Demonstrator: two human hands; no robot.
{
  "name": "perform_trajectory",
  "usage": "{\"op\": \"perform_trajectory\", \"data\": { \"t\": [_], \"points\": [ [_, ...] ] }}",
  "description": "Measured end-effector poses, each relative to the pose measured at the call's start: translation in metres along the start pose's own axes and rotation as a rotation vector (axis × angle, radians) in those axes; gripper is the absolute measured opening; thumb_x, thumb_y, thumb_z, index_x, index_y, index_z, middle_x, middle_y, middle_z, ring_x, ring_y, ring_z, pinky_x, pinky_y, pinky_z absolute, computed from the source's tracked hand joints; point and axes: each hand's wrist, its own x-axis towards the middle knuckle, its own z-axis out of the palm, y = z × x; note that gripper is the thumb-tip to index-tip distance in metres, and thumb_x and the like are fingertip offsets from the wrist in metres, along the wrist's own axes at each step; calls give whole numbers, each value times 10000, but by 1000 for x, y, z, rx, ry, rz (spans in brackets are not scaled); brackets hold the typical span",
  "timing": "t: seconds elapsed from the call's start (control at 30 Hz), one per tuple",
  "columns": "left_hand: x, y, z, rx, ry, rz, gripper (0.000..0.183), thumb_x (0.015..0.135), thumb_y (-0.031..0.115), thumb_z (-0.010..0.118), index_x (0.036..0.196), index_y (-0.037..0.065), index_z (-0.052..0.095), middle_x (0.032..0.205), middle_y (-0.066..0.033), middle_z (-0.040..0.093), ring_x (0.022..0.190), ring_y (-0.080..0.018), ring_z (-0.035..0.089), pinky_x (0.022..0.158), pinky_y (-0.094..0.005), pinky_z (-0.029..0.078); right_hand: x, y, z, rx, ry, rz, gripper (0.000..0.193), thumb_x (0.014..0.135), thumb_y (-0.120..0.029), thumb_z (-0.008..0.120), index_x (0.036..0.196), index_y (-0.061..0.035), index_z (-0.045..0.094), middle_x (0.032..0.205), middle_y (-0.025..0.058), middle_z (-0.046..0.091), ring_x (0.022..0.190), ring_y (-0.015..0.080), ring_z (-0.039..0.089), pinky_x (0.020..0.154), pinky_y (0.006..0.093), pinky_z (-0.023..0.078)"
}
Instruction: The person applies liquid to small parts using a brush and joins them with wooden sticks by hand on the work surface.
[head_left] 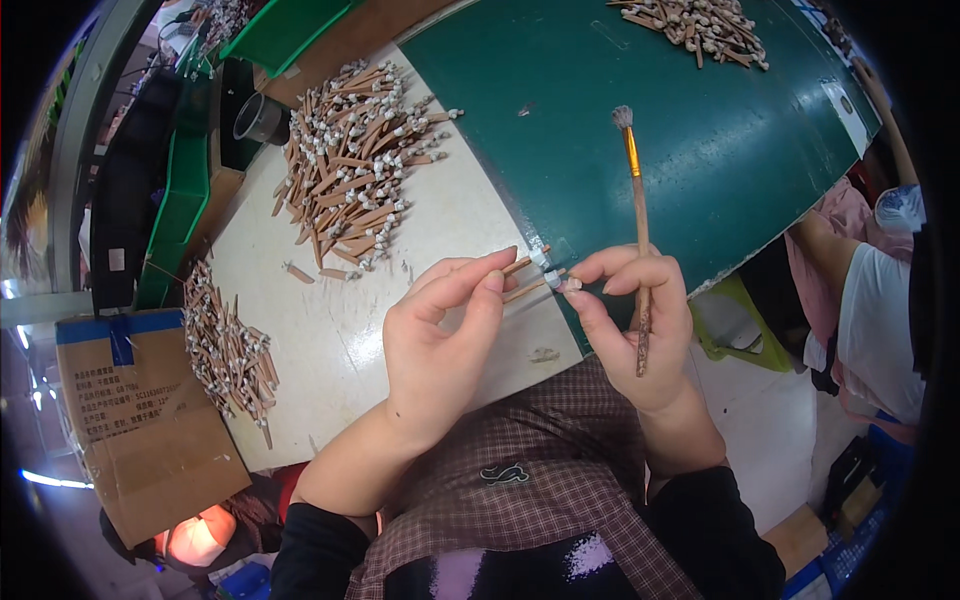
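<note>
Just above the table's near edge, my left hand [440, 335] is closed in a pinch on two thin brown sticks with pale tips [519, 265], which point right. My right hand [655, 335] is also closed. A paintbrush [638, 195] with a brown handle, gold collar and grey bristles rests upright among its fingers, bristles away from me. That hand's thumb and forefinger meet at a small whitish piece [573, 284] by the stick tips. Whether the piece is attached to a stick, I cannot tell.
A large heap of white-tipped brown sticks [350, 170] lies on the white board, with a smaller heap [225, 350] at its left edge. More lie at the far end of the green surface [700, 30]. A cardboard box [150, 430] stands left; another person's arm [830, 240] is at right.
</note>
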Motion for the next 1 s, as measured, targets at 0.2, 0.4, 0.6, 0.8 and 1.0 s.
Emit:
{"op": "perform_trajectory", "data": {
  "t": [0.2, 0.4, 0.6, 0.8, 1.0],
  "points": [
    [2, 1, 0, 45, 12, 25, 218, 939, 64, 551, 1099, -28, 666, 983, -67, 647, 898, -106, 589, 820, -237, 453, 2, -4, 1, -32, 11, 7, 293, 744, 52, 716, 888, -57, 485, 886, 90, 654, 801, 200, 608, 724, 297, 459],
    [3, -3, 1, 51, 24, 50, 211, 935, 63, 555, 1085, -30, 670, 985, -72, 654, 916, -109, 588, 830, -238, 450, 0, -4, 4, -15, 38, 57, 290, 760, 46, 712, 906, -50, 480, 889, 103, 655, 805, 197, 633, 727, 285, 479],
    [4, -7, 0, 50, 33, 86, 192, 913, 50, 570, 1050, -26, 681, 962, -90, 667, 909, -134, 606, 833, -255, 460, -1, -4, 6, 2, 37, 113, 280, 778, 47, 699, 918, -41, 473, 893, 114, 660, 808, 190, 640, 736, 283, 487],
    [5, -9, -2, 17, 30, 78, 182, 899, 52, 583, 1031, -18, 687, 936, -97, 672, 883, -143, 619, 810, -255, 475, -1, -5, 8, 69, 41, 161, 266, 793, 48, 691, 917, -31, 469, 889, 122, 661, 811, 173, 640, 732, 274, 494],
    [3, -8, -4, -35, -5, 2, 205, 932, 76, 562, 1064, -32, 676, 966, -56, 655, 853, -85, 564, 788, -221, 439, -1, -4, 10, 87, 54, 175, 260, 802, 47, 687, 917, -26, 466, 889, 126, 660, 811, 164, 639, 726, 266, 498]
  ]
}}
